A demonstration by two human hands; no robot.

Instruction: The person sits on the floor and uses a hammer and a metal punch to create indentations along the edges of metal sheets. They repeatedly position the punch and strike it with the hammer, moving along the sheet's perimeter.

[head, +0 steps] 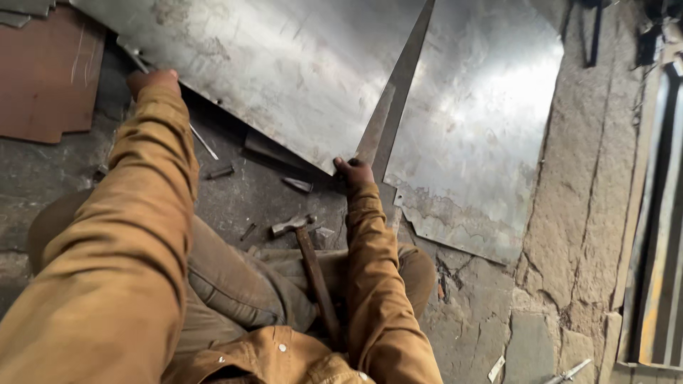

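Two large grey metal sheets lie on the stone floor in the head view. My left hand point(151, 80) grips the near edge of the left metal sheet point(284, 64) at its left corner. My right hand point(353, 173) holds that sheet's pointed lower corner, where it meets a long narrow metal strip point(398, 85). Beyond the strip lies the right metal sheet point(477, 128), shiny with a ragged lower edge. Both my arms are in tan sleeves.
A hammer point(307, 257) with a wooden handle lies by my knees. Bolts and small metal scraps point(222, 171) dot the floor. A brown board point(46, 71) sits at far left. Metal framing point(658, 213) stands along the right, past a stone kerb.
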